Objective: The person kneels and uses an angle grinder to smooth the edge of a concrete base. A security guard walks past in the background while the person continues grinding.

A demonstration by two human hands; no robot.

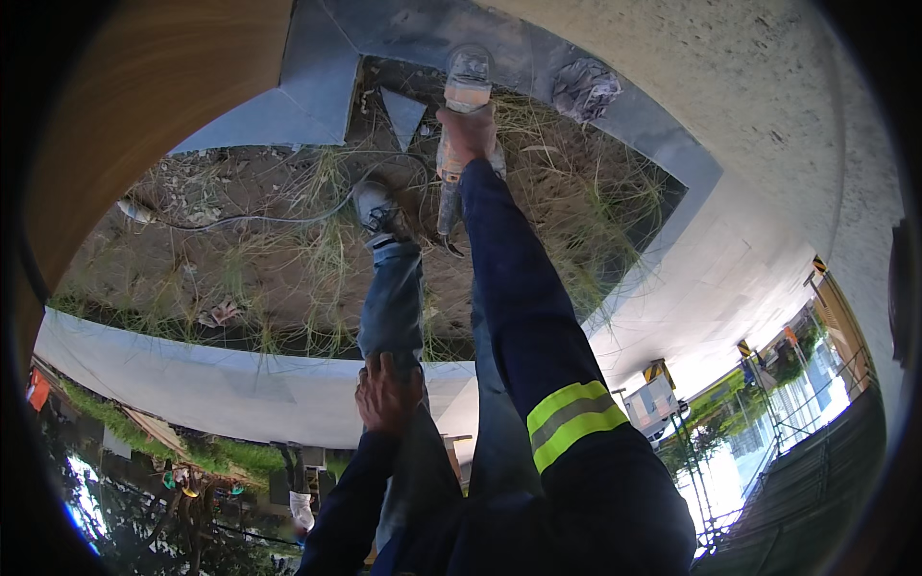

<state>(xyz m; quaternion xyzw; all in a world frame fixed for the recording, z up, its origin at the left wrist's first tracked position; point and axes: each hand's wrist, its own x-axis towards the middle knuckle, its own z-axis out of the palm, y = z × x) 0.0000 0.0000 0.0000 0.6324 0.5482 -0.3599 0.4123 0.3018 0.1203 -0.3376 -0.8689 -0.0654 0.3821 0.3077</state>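
Right hand (468,134) grips one grey-and-orange power tool (469,91), its head over the grey border (639,125); left hand (389,396) lies unclenched on one denim leg (392,298); one triangular slab (402,115) left, one crumpled bundle (585,90) right.

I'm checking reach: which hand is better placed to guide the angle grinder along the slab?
Likely the right hand: it grips the angle grinder, head at the grey slab. The left hand rests on the jeans, farther back.
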